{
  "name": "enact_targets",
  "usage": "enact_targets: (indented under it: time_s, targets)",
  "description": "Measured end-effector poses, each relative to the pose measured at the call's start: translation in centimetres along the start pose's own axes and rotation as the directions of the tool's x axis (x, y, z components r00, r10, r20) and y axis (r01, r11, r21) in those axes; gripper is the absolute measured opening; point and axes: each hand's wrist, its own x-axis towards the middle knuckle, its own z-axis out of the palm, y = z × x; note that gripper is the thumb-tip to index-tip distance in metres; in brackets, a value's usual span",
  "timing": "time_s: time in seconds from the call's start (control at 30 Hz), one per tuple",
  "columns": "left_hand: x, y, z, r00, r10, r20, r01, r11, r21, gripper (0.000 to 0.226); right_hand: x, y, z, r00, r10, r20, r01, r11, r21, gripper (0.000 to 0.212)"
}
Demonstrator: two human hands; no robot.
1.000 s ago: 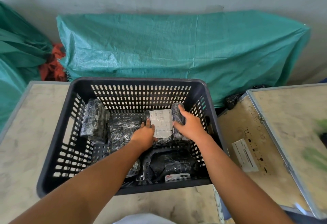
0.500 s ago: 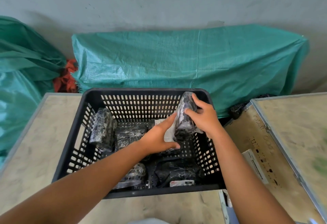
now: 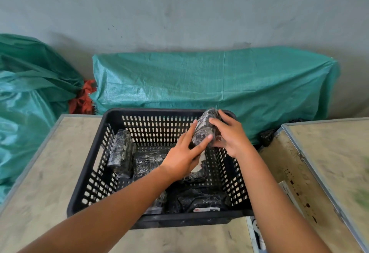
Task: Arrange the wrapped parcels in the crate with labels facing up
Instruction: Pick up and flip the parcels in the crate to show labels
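So, both hands are on one parcel (image 3: pixel 204 128), lifted above the crate (image 3: pixel 95 165) at its far-right corner. Right hand (image 3: pixel 229 135) is wrapped round its right side, fingers (image 3: pixel 215 122) curled over the top edge; left hand (image 3: pixel 184 154) presses flat against its left face, fingertips at the lower end. It's held on end, tilted, and I see only black wrap on the side facing me, no label. My read: I have it up clear of the others so I can turn it and find the label side before laying it down.

Below the left hand there's a white label (image 3: pixel 199 165) on a parcel lying flat in the crate, partly hidden by my wrist. Looks like that one is already label-up, and the free floor to its right is the likely slot for the one I hold.

Left parcel (image 3: pixel 121 155) leans upright against the left wall, no label visible, so it probably needs flipping later. Middle parcel (image 3: pixel 148 163) lies flat, dark side up as far as I can tell. Near parcel (image 3: pixel 201 200) sits against the near wall with a strip of label (image 3: pixel 206 209) showing at its near edge, so it's tilted rather than flat.

Task is partway, I judge: one label clearly up, several not. Risk: slick wrap, two-handed rotation over the rim could slip.
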Motion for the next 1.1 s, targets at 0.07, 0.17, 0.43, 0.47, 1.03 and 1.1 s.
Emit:
enact_targets:
  time_s: [0.07, 0.17, 0.43, 0.47, 1.03, 1.1]
  targets:
    - [0.2, -0.5, -0.9, 1.0, -0.031, 0.001, 0.031, 0.997, -0.064, 0.085, -0.4, -0.1, -0.3, 0.998, 0.03, 0.06, -0.032, 0.999, 0.04, 0.059]
    - [0.1, -1.3, -1.9, 0.99, -0.14, 0.001, 0.135, 0.959, -0.25, 0.072, -1.3, -0.2, -1.2, 0.992, 0.021, 0.128, -0.024, 0.999, 0.021, 0.049]
    - [0.1, -2.1, -3.8, 0.82, -0.543, 0.183, 0.444, 0.4, -0.802, 0.074, -1.4, 3.5, -2.4, 0.956, -0.225, 0.19, 0.289, 0.836, -0.466, 0.08]
    - [0.1, -2.3, -3.8, 0.808, -0.555, 0.2, 0.446, 0.353, -0.822, 0.073, -1.3, 3.9, -2.5, 0.952, -0.175, 0.252, 0.277, 0.845, -0.458, 0.092]
    - [-0.8, -7.2, 3.3, 0.568, -0.624, 0.536, 0.817, 0.507, -0.276, 0.076, 4.5, 11.4, -2.1, 0.965, 0.16, 0.21, 0.043, 0.69, -0.722, 0.117]
    - [-1.1, -7.3, 4.3, 0.557, -0.674, 0.486, 0.827, 0.501, -0.254, 0.072, 4.7, 12.4, -2.0, 0.961, 0.19, 0.202, 0.024, 0.667, -0.744, 0.122]
